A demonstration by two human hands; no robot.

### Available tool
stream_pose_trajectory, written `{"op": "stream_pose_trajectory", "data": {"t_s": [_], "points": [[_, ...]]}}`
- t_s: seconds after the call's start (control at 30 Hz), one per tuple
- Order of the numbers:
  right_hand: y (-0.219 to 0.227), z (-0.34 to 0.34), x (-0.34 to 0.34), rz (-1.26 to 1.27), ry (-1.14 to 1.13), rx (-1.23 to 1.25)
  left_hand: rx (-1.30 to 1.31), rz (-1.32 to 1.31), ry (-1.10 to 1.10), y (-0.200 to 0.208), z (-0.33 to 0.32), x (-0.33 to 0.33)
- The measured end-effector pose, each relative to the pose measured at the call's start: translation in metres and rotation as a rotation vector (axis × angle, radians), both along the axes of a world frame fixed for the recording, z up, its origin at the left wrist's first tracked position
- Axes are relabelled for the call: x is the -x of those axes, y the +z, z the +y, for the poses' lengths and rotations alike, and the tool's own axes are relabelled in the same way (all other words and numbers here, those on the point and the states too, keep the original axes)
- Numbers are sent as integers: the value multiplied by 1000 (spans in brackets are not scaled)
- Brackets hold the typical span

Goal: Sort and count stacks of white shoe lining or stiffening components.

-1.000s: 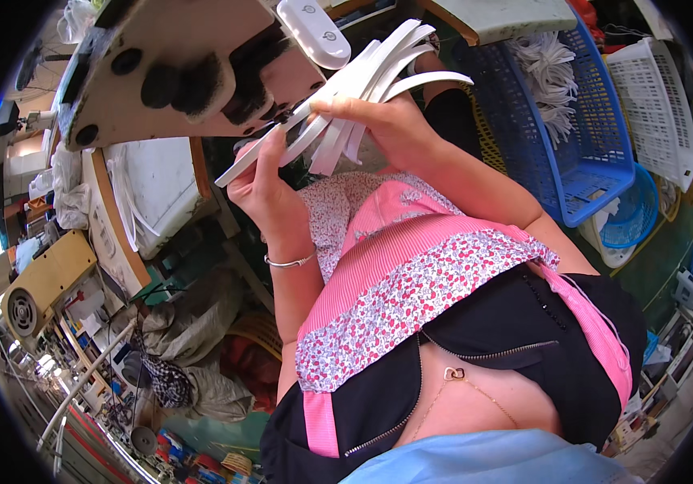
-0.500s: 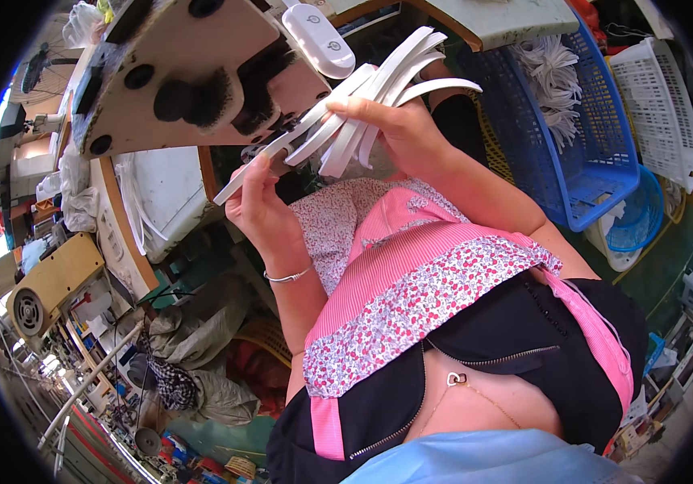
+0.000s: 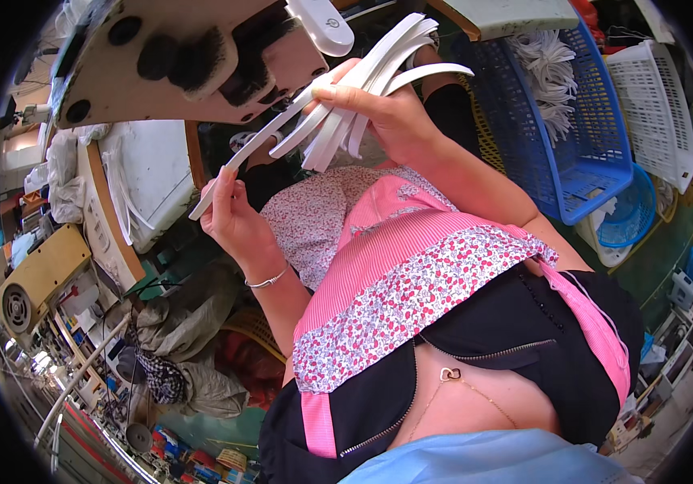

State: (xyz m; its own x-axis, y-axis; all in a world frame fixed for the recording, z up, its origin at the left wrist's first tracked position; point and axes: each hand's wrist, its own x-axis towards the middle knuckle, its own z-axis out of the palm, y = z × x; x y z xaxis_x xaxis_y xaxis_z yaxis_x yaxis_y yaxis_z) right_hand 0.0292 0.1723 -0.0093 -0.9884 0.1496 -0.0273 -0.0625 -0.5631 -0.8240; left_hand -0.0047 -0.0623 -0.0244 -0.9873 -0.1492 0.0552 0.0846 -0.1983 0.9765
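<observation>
A bundle of flat white strips (image 3: 337, 133) is gripped in my right hand (image 3: 395, 115), thumb across the top, the far ends fanned out. My left hand (image 3: 232, 219) pinches one white strip (image 3: 253, 148) near its lower end, between thumb and fingertips. That strip is drawn out straight from the bundle toward the lower left. Both hands are in the air above my apron (image 3: 411, 266). Just beyond them stands the pale body of a machine (image 3: 193, 60) with dark pads, a white oval unit with a button (image 3: 320, 28) beside it.
On the right, a blue plastic basket (image 3: 580, 189) holds many white strips (image 3: 552, 89). Beside it stand a white basket (image 3: 649, 121) and a round blue basket (image 3: 632, 214). More white strips (image 3: 123, 194) hang over a worktable (image 3: 153, 165) at the left.
My left hand has moved down and left, drawing the pinched strip further out from the bundle. My right hand has shifted slightly left, still holding the bundle. The whole view has tilted a little.
</observation>
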Motion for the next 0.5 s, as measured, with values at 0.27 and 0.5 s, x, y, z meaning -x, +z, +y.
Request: {"op": "stream_pose_trajectory", "data": {"t_s": [0.27, 0.5], "points": [[3, -17, -1, -6, -18, -24, -303, -33, -99, -24, -36, -2], [6, -26, -2, -53, -53, 20, -263, -63, 44, 5, 0, -13]]}}
